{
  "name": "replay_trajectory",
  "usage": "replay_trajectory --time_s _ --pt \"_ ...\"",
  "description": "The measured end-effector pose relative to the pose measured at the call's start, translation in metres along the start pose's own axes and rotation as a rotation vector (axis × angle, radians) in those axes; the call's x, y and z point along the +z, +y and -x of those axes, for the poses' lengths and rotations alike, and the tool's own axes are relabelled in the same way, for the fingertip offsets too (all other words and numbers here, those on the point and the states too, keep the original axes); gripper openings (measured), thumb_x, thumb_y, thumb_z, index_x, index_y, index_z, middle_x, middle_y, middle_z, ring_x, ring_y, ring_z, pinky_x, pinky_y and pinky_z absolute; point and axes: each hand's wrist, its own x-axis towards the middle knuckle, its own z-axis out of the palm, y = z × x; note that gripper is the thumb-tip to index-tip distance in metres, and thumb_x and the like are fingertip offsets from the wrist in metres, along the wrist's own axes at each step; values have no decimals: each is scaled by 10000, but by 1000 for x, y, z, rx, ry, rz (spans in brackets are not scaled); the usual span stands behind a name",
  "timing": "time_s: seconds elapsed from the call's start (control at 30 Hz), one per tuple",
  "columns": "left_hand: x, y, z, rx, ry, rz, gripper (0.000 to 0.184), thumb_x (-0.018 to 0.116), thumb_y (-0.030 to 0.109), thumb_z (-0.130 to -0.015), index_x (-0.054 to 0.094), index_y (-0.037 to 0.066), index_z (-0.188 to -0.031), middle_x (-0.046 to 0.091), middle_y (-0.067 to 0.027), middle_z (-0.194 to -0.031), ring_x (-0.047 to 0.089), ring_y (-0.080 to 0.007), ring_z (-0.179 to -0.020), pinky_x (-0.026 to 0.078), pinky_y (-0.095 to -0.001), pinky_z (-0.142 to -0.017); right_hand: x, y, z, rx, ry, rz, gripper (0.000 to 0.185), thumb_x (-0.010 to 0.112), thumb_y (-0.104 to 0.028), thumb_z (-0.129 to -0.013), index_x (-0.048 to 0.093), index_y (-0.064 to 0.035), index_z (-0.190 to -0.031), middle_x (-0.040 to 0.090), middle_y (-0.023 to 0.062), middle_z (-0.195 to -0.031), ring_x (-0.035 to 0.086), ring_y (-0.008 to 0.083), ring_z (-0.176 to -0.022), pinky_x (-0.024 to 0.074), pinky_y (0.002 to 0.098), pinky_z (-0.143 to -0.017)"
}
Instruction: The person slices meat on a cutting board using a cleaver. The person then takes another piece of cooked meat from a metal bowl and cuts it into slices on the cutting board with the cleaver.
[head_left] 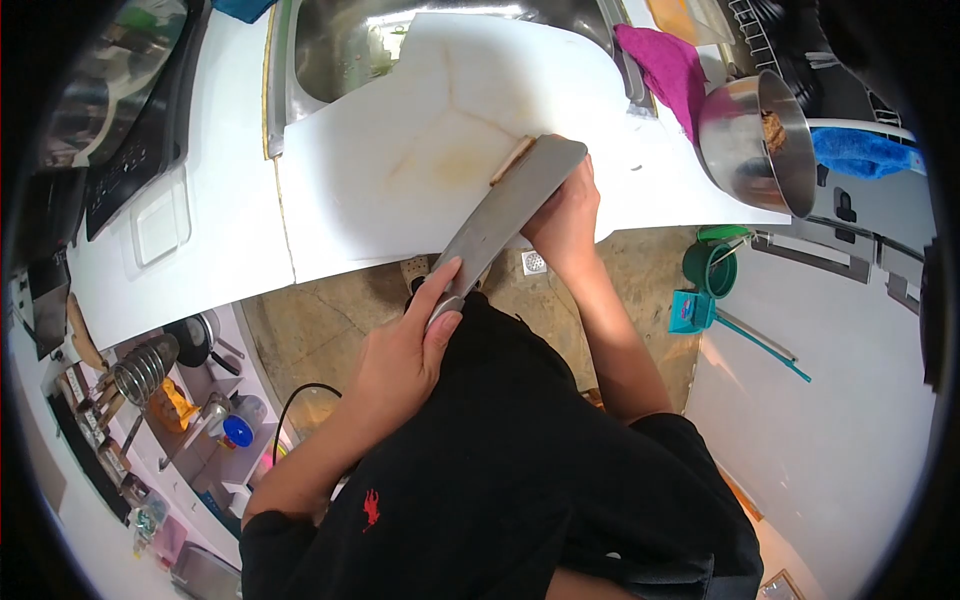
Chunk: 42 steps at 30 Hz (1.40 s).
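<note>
My left hand (pixel 400 350) is closed round the handle of a wide-bladed kitchen knife (pixel 505 215), its index finger stretched along the blade. The blade slants up and to the right over the near part of a white cutting board (pixel 370 150). Behind the blade tip, my right hand (pixel 565 225) has its fingers curled; the blade hides most of them and whatever they hold. A thin brown strip of food (pixel 512 161) shows along the blade's far edge, on the board. Brownish stains mark the board.
A steel sink (pixel 340 50) lies beyond the board, partly covered by it. To the right are a magenta cloth (pixel 665 70), a steel pot (pixel 735 140) with brown food inside, and a blue cloth (pixel 860 152). A clear lid (pixel 160 222) rests on the left counter (pixel 235 215).
</note>
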Motion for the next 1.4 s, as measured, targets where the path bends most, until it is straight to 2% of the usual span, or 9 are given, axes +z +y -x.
replay_trajectory --time_s 0.2,0.3,0.5,0.6,0.87,0.97,1.2,1.3,1.4 --pt "-3 8 -13 11 3 47 449 431 307 -1021 349 196 -1448 645 -261 -872 612 -482 -798 473 -498 -709 -1 0 0 45 -15 -31 548 824 -48 -570 585 -39 -1063 586 147 -1032 532 371 -994 466 423 -848" --pt "-3 11 -22 37 1 63 426 388 292 -1033 370 172 -1441 605 -276 -858 593 -497 -833 468 -409 -725 0 3 1 40 -25 -15 566 827 -58 -567 584 -37 -1078 585 150 -1037 530 372 -1000 466 425 -855" --pt "-3 13 -29 41 -5 142 428 400 277 -1029 378 166 -1443 604 -237 -849 617 -418 -751 462 -362 -732 -1 2 2 48 -45 1 593 829 -62 -553 582 -26 -1091 578 159 -1068 525 372 -1022 462 426 -879" --pt "-6 4 -15 -12 -15 131 439 441 297 -1020 381 213 -1447 618 -251 -790 618 -466 -742 481 -453 -685 0 0 1 38 -25 20 568 819 -45 -564 581 -21 -1079 587 148 -1075 540 357 -1021 473 415 -867" --pt "-7 -8 3 -19 -6 58 444 456 287 -1015 383 221 -1447 610 -244 -773 618 -462 -705 485 -453 -649 0 6 2 31 -7 29 533 813 -42 -596 582 -26 -1076 612 115 -1061 581 323 -981 504 386 -817" --pt "-14 8 -8 -58 -41 55 439 444 295 -1019 380 220 -1447 615 -237 -776 619 -460 -723 481 -454 -669 -4 0 0 112 -80 -21 588 827 -67 -551 580 -17 -1081 577 153 -1108 529 370 -1053 475 420 -888" --pt "-10 21 -41 1 -48 101 434 404 315 -1031 366 194 -1446 624 -225 -776 608 -452 -732 465 -464 -710 -3 -1 0 131 -59 -16 578 829 -78 -563 591 -19 -1086 584 152 -1091 538 356 -1041 488 418 -866" --pt "-6 20 -42 -8 -52 137 438 388 312 -1035 371 160 -1446 548 -188 -752 530 -338 -666 441 -355 -710 -5 -4 1 133 -68 -11 582 832 -69 -557 592 -13 -1083 587 151 -1087 538 355 -1040 488 419 -863" --pt "-8 19 -35 -48 -72 98 437 410 312 -1030 366 191 -1447 641 -215 -813 620 -455 -761 477 -454 -720 -3 -2 3 104 -50 2 596 837 -58 -546 589 -9 -1086 587 152 -1083 537 356 -1044 486 421 -867"
